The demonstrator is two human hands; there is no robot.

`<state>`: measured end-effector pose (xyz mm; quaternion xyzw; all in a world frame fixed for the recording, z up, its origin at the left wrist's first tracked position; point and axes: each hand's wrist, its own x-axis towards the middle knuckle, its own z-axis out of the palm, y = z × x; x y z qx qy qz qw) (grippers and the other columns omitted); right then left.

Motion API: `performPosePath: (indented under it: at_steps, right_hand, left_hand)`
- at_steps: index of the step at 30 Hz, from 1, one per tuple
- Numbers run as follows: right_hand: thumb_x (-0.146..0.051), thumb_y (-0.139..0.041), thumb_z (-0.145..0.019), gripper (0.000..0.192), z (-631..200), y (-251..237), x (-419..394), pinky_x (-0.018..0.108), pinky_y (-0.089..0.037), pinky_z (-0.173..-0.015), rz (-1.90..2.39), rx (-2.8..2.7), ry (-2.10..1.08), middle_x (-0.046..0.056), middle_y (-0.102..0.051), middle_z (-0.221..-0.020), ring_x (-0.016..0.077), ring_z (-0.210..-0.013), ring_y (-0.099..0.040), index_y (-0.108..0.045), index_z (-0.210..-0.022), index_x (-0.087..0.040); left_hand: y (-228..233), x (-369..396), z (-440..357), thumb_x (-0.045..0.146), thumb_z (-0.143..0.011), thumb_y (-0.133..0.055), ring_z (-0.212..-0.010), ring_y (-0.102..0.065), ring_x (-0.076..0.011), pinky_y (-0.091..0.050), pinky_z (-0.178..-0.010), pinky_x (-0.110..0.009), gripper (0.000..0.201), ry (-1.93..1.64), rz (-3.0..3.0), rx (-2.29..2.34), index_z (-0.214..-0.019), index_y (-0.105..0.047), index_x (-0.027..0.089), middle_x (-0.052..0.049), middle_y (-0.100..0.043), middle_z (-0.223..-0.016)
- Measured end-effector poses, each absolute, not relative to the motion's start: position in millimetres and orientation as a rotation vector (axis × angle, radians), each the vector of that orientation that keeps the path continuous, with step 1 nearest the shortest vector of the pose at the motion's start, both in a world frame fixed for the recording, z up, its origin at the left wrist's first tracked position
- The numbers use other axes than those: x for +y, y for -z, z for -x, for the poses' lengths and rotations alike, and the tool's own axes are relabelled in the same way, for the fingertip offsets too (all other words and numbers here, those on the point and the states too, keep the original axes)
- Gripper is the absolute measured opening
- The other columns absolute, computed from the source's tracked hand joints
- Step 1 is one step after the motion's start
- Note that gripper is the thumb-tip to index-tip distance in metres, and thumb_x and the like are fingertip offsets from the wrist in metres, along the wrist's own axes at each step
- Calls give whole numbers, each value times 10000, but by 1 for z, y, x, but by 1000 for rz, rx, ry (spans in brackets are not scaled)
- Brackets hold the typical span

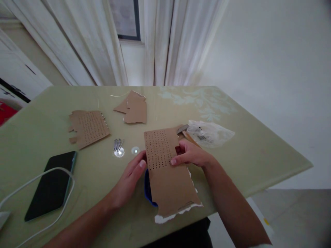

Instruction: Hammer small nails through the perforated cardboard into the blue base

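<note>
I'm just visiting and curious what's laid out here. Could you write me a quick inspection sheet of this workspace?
Surface: pale green table, glossy, with a faint leaf pattern at the far side.
Job's things: perforated cardboard sheet with a torn white lower edge, lying over a blue object; hammer behind it.
Clutter: second perforated cardboard piece, torn cardboard scraps, bundle of nails, clear plastic bag, dark phone.
Hands: left hand touches the sheet's left edge; right hand pinches its right edge.
Cables: white cable looping over the phone.
Surroundings: white curtains, window, plain wall.
</note>
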<state>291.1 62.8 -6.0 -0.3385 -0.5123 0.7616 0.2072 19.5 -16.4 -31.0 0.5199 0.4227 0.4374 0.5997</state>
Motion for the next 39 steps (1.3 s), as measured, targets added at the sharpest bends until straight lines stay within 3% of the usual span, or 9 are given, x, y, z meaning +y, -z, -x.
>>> performPosePath:
  at_steps: [2, 4, 13, 30, 33, 35, 37, 39]
  right_hand:
    - [-347, -1009, -738, 402, -293, 5, 63, 145, -378, -393, 984, -1477, -2076, 6, -813, -886, 74, -541, -600, -813, -1049, -183]
    - [-372, -992, -762, 406, -293, 4, 62, 147, -339, -342, 1000, -1509, -2052, 9, -811, -895, 58, -485, -536, -819, -1082, -191]
    - [-364, -976, -772, 383, -290, 0, 59, 136, -442, -340, 1040, -1473, -2045, 31, -806, -899, 78, -516, -591, -819, -1071, -185]
    - [-380, -985, -766, 409, -292, 1, 58, 154, -479, -358, 1065, -1517, -2067, 20, -797, -877, 87, -513, -609, -800, -1080, -194]
    - [-390, -978, -778, 403, -292, 1, 59, 154, -479, -365, 1048, -1537, -2074, 20, -799, -886, 86, -514, -607, -801, -1083, -194]
    - [-399, -978, -774, 398, -292, 1, 59, 156, -477, -367, 1040, -1549, -2080, 14, -792, -863, 84, -508, -599, -800, -1062, -191]
    - [-402, -980, -769, 392, -292, 1, 59, 159, -475, -370, 1043, -1552, -2071, 9, -786, -848, 86, -512, -598, -797, -1045, -192]
    - [-401, -982, -769, 395, -292, 1, 60, 159, -471, -373, 1050, -1555, -2054, 8, -783, -852, 91, -527, -604, -795, -1051, -197]
  left_hand:
    - [26, -19, -19, 613, -1027, -680, -1507, -565, -389, -468, -1290, -528, 582, -956, -1235, 892, -1501, -691, 277, -121, -669, -1572]
    - [24, -21, -19, 566, -1000, -749, -1519, -555, -400, -463, -1300, -543, 653, -910, -1244, 830, -1576, -627, 283, -114, -630, -1625]
    - [28, -29, -23, 447, -1040, -756, -1385, -686, -349, -621, -1152, -476, 639, -797, -1040, 759, -1631, -561, 300, -118, -646, -1609]
    - [22, -27, -23, 464, -1017, -768, -1281, -732, -342, -637, -1086, -472, 638, -766, -1077, 747, -1598, -578, 279, -135, -693, -1538]
    - [21, -20, -21, 567, -1034, -692, -1216, -731, -339, -621, -1048, -455, 521, -847, -1276, 874, -1450, -687, 254, -129, -751, -1415]
    - [21, -10, -14, 628, -1092, -516, -1079, -734, -314, -616, -939, -427, 489, -970, -1432, 1113, -1223, -756, 222, -124, -794, -1198]
    - [20, 6, 0, 609, -1122, -373, -901, -706, -282, -585, -813, -404, 536, -1068, -1553, 1469, -1025, -724, 215, -100, -761, -962]
    - [19, 22, 20, 554, -1062, -498, -843, -688, -282, -560, -794, -408, 389, -950, -1715, 1864, -1010, -682, 215, -84, -732, -914]
